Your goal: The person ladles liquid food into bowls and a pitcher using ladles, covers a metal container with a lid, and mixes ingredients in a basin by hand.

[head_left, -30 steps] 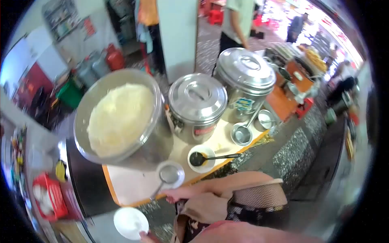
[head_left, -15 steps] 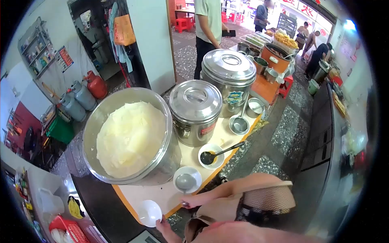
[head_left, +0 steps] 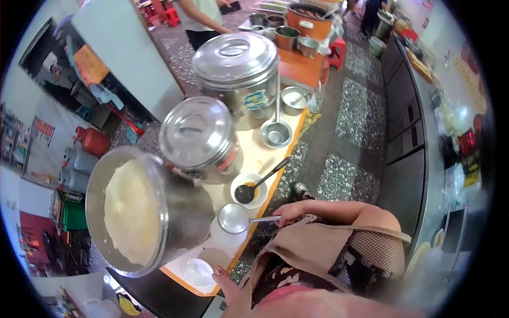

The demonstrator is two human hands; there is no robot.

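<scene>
My right hand [head_left: 290,213] is closed round the handle of a metal ladle [head_left: 233,219]. The ladle's round head hangs over a white bowl [head_left: 227,236], partly covering it; whether the ladle holds anything is unclear. At the table's near corner, my left hand [head_left: 227,283] has its fingers at the rim of another small white bowl [head_left: 197,272], pinching its edge. Just beyond the ladle, a white bowl [head_left: 257,181] contains dark sauce and a black spoon [head_left: 273,172]. To the left, a large steel pot [head_left: 183,212] is filled with a pale yellowish-white mass [head_left: 130,212].
Two lidded steel pots [head_left: 197,132] [head_left: 236,58] stand behind the bowls. A second ladle rests in a metal bowl [head_left: 277,134] near a small container [head_left: 295,99]. Another person [head_left: 199,18] stands beyond the pots. A steel counter [head_left: 408,159] runs along the right.
The view has turned and tilted down. My right hand has lifted the ladle off the middle bowl and now holds it level above. My left hand stays at the near bowl, which looks flatter.
</scene>
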